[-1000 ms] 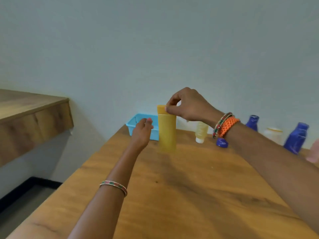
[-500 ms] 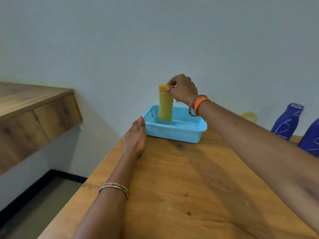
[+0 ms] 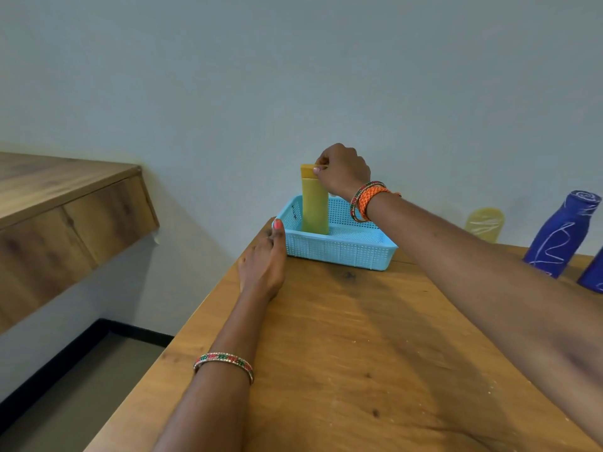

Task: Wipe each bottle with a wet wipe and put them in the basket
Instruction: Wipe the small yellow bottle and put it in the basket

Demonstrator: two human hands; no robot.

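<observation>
A tall yellow bottle (image 3: 314, 203) stands upright inside the light blue mesh basket (image 3: 339, 249) at the far left corner of the wooden table (image 3: 352, 353). My right hand (image 3: 344, 169) pinches the bottle's cap from above. My left hand (image 3: 264, 259) rests on the table against the basket's left front corner, fingers loosely together and holding nothing. No wet wipe is visible.
Two dark blue bottles (image 3: 563, 238) (image 3: 592, 274) and a pale yellow bottle (image 3: 484, 223) stand along the wall at the right. A wooden cabinet (image 3: 65, 216) juts out on the left beyond a gap; the table's left edge drops to the floor.
My right hand carried the yellow bottle left from over the table and lowered it into the basket. My left hand settled by the basket's corner. The camera turned left.
</observation>
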